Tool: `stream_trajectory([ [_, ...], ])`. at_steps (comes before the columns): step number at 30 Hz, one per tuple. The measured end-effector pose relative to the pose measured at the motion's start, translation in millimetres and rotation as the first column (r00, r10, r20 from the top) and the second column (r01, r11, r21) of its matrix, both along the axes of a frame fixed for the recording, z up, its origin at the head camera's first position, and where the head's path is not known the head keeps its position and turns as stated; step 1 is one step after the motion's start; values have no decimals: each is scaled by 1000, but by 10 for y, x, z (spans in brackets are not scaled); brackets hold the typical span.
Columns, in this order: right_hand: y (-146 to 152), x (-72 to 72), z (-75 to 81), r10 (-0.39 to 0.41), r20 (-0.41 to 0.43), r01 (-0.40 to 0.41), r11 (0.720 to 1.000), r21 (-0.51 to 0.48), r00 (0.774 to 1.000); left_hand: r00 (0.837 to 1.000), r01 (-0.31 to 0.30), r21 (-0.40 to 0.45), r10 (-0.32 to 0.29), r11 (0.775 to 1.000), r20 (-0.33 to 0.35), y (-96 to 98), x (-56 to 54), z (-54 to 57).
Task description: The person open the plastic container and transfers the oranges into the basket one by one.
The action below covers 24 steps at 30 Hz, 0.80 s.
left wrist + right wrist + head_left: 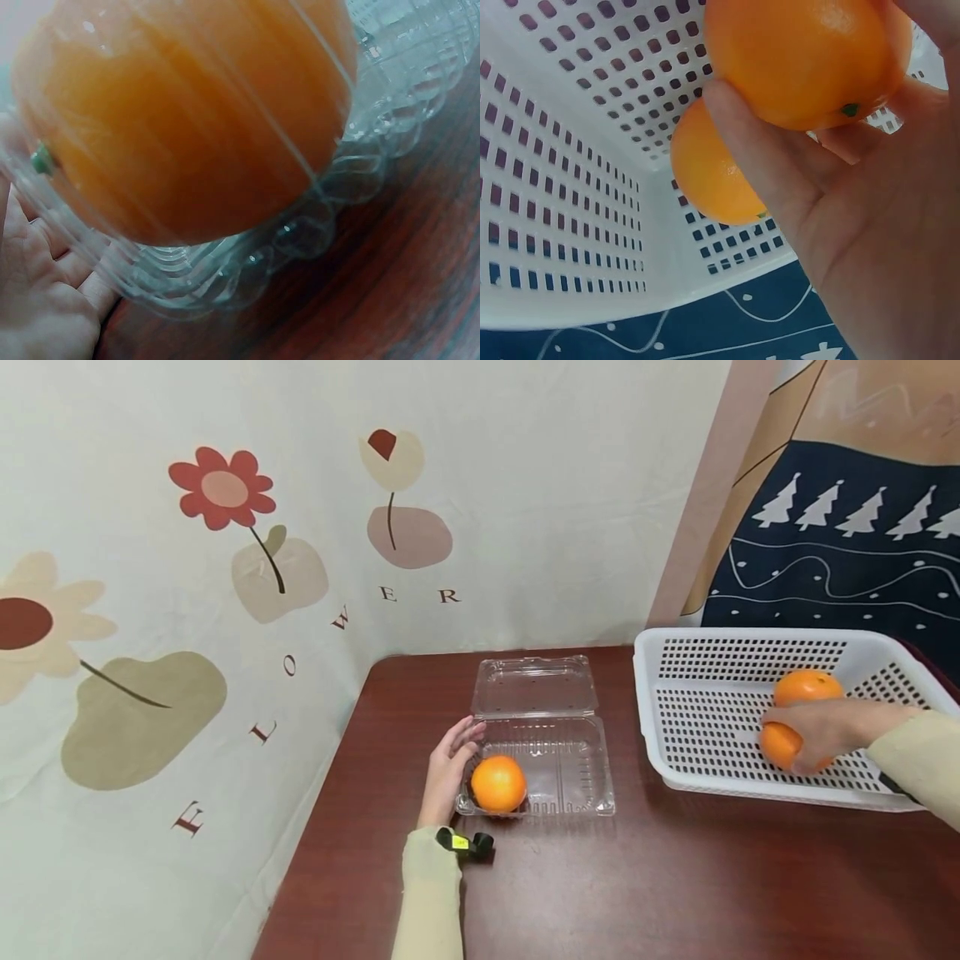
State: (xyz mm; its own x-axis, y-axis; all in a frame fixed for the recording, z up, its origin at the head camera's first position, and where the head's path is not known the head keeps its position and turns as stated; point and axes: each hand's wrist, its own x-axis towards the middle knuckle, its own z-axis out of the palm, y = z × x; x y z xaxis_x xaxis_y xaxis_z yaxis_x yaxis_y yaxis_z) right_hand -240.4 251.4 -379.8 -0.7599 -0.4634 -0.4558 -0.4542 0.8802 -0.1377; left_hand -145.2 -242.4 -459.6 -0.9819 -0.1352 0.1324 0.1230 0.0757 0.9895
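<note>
A clear plastic clamshell box (581,764) lies on the table with its lid (535,687) folded back. One orange (498,784) sits in its near left corner, seen through the clear wall in the left wrist view. Against the box's left side rests my left hand (447,768), its fingers fairly straight along the wall. Inside the white basket (651,727), my right hand (828,727) grips a second orange (802,60) between thumb and fingers. A third orange (808,685) lies just beyond it on the basket floor.
The dark red-brown table (555,893) carries both the box and the basket, with the basket on the right. Behind it hangs a pale flower-print cloth (540,543), and a dark blue tree-print cloth (840,552) at the right.
</note>
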Motion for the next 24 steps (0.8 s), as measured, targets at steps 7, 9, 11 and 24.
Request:
stream_trajectory([
  [7,-15,9,-20,5,-28,-4,1000,19,1000,1000,-13,-2,13,1000,-8,-1,-8,-19],
  [9,-10,13,-29,7,-21,-7,1000,15,1000,1000,-9,-3,9,1000,-8,-3,-2,-18],
  [11,0,20,-35,5,-14,-5,1000,12,1000,1000,-1,-6,1,1000,-4,0,2,-15],
  [24,32,37,10,34,20,-33,999,-25,999,999,33,12,-33,999,-1,56,84,201],
])
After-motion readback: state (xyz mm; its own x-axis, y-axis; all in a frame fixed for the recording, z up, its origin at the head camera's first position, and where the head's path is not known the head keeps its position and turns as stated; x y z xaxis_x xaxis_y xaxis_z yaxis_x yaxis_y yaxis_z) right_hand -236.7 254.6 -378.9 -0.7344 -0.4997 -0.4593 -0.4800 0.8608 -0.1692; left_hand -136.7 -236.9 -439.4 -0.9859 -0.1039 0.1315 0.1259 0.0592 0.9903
